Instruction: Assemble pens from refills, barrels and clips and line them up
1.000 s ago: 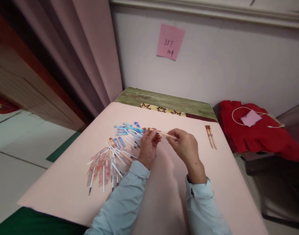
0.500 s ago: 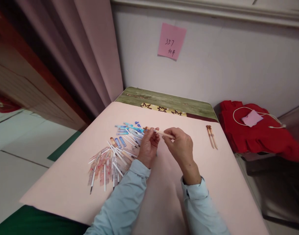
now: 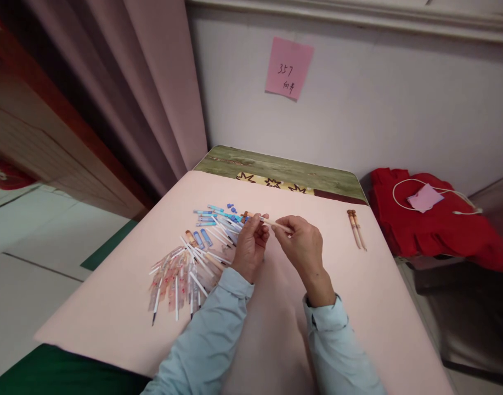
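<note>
Both hands hold one pen [image 3: 269,221] with a brown and orange top and a pale barrel, level above the table. My left hand [image 3: 252,244] is closed around its brown end. On the pale end, the fingers of my right hand [image 3: 301,241] are pinched together. Left of my hands lies a heap of white pen refills [image 3: 199,257] with dark tips. Blue pen parts [image 3: 205,219] and small dark blue caps [image 3: 231,208] lie behind the heap. Clear pinkish pen barrels [image 3: 169,282] spread toward the near left. Two finished-looking pens [image 3: 356,229] lie side by side at the right.
A pale pink cover [image 3: 111,307] lies over the table, whose green wood-patterned far edge [image 3: 276,162] meets the wall. A pink note [image 3: 289,68] is stuck there. Red cloth [image 3: 436,233] with a white cable [image 3: 461,197] sits at the right; a pink curtain [image 3: 156,82] hangs left.
My right hand has shifted very slightly to the left along the pen. My left hand keeps its hold, and the things on the table have not moved.
</note>
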A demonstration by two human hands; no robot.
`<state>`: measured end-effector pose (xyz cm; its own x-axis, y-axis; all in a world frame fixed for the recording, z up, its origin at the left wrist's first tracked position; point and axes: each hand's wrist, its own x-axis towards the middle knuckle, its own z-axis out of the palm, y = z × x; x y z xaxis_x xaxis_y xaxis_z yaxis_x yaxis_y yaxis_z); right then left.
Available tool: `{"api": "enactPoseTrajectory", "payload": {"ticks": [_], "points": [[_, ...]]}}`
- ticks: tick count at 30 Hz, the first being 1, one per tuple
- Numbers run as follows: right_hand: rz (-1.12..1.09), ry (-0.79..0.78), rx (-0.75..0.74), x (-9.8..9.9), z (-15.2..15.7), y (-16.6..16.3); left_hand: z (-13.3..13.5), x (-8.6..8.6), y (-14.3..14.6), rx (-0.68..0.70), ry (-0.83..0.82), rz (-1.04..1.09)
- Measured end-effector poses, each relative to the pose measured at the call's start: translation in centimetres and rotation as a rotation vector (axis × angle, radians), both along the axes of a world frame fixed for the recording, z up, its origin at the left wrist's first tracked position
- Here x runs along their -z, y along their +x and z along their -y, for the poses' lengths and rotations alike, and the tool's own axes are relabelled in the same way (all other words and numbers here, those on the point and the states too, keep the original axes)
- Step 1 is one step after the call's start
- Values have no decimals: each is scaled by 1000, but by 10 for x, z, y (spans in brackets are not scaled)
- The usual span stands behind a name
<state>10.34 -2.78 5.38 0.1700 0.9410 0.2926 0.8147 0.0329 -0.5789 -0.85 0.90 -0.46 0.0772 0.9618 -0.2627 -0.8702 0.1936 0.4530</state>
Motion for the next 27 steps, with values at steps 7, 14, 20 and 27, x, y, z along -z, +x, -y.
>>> {"api": "enactPoseTrajectory", "payload": {"ticks": [7,14,20,27], "points": [[36,-55,12,0,1,-3,3,2,2,-7,21,38],[143,-117,-3,0,0,-2,3,3,3,17,34,76],[178,-144,-4,-1,0,-5,5,1,5,27,92,-20],[171,-174,23,2,-1,-6,6,-5,6,48,11,31]]}}
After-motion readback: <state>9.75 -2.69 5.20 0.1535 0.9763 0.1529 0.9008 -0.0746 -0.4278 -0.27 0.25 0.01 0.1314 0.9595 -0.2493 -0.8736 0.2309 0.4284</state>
